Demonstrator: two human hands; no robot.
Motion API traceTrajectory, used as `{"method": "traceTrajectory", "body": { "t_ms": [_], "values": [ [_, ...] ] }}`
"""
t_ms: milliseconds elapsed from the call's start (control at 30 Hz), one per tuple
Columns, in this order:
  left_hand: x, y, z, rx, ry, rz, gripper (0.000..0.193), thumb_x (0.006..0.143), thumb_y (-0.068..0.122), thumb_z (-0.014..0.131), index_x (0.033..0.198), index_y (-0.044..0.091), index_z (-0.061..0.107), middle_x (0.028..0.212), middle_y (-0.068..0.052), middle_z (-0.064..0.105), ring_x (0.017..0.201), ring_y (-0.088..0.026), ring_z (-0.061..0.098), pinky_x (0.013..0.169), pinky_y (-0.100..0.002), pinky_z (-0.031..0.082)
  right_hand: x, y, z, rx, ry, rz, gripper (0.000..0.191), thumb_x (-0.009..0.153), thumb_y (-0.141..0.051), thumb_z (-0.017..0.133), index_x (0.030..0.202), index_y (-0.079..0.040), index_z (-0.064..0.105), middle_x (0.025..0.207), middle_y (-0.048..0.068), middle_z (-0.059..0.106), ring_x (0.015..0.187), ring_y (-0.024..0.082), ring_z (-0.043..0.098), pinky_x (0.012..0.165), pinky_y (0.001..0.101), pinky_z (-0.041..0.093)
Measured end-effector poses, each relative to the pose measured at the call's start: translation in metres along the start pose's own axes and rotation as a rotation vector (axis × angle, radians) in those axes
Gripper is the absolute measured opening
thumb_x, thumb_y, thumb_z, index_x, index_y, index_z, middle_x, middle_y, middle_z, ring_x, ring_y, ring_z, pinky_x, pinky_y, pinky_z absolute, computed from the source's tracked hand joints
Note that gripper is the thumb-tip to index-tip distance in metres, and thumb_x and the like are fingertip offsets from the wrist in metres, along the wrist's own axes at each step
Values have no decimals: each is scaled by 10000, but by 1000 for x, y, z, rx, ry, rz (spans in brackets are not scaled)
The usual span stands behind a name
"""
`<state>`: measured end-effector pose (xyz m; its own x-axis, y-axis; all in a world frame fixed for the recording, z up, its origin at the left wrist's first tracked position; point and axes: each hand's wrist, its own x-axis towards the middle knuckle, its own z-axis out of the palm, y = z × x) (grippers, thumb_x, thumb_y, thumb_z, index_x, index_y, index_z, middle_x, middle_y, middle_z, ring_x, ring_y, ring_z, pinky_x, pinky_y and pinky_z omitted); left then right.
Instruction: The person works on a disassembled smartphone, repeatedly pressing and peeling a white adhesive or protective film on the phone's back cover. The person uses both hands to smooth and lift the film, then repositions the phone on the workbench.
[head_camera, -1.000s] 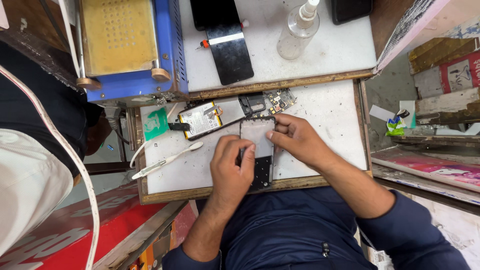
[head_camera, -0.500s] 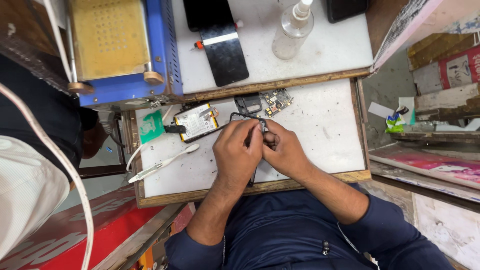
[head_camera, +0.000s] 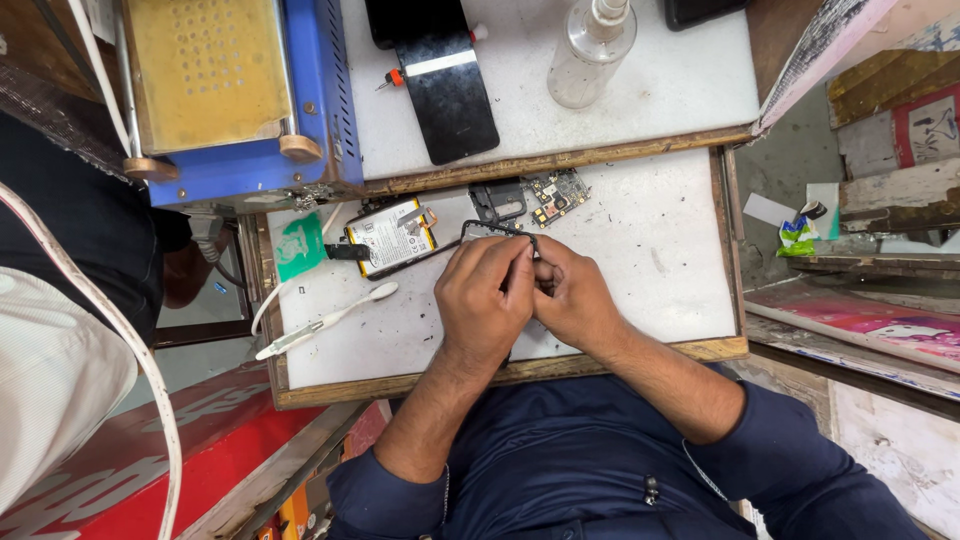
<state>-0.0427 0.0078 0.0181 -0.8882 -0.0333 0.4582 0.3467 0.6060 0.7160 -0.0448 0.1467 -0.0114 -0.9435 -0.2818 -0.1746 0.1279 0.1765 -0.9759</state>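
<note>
Both hands, left hand (head_camera: 487, 300) and right hand (head_camera: 572, 297), meet at frame centre, fingers closed on a black phone frame (head_camera: 490, 229) above the white surface (head_camera: 650, 260).

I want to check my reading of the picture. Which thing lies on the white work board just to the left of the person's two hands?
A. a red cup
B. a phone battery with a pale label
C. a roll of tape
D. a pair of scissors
B: the phone battery lies flat on the white work board, left of the left hand and right hand.
</note>
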Motion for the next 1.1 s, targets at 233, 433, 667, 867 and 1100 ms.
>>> {"method": "traceTrajectory", "body": {
  "t_ms": [233,433,667,867,1100],
  "values": [
    [3,-4,-9,-12,-77,85,132,881,20,762,1008,29,726,944,-92,726,841,-254,704,735,-365,582,-1,-1,-1,86,-36,26,277,978,-72,644,1247,-8,624,834,16,730,758,32,662,641,195,531],
    [7,-4,-9,-39,-57,75,134,864,23,760,989,40,715,935,-84,716,837,-249,718,731,-355,591,-2,-1,-1,85,-52,17,300,961,-72,650,1252,-6,615,891,35,741,807,50,677,679,205,545],
    [4,0,-1,-46,3,-86,88,874,33,761,949,51,718,865,-54,711,722,-168,716,623,-298,584,0,-1,-4,141,-103,-6,339,964,-112,691,1262,7,583,1038,85,744,951,95,722,781,242,614],
    [1,0,0,-21,17,-118,74,886,47,765,944,51,720,835,-47,706,686,-158,712,595,-291,577,0,1,-3,153,-111,5,337,969,-122,689,1264,5,587,1039,90,754,963,105,734,800,248,619],
    [4,-6,-3,-35,-40,75,121,858,15,763,964,32,708,904,-93,715,828,-245,712,723,-358,587,-1,8,-5,116,-80,7,291,961,-62,663,1242,-12,602,912,42,718,814,62,681,692,218,572]
  ]
}}
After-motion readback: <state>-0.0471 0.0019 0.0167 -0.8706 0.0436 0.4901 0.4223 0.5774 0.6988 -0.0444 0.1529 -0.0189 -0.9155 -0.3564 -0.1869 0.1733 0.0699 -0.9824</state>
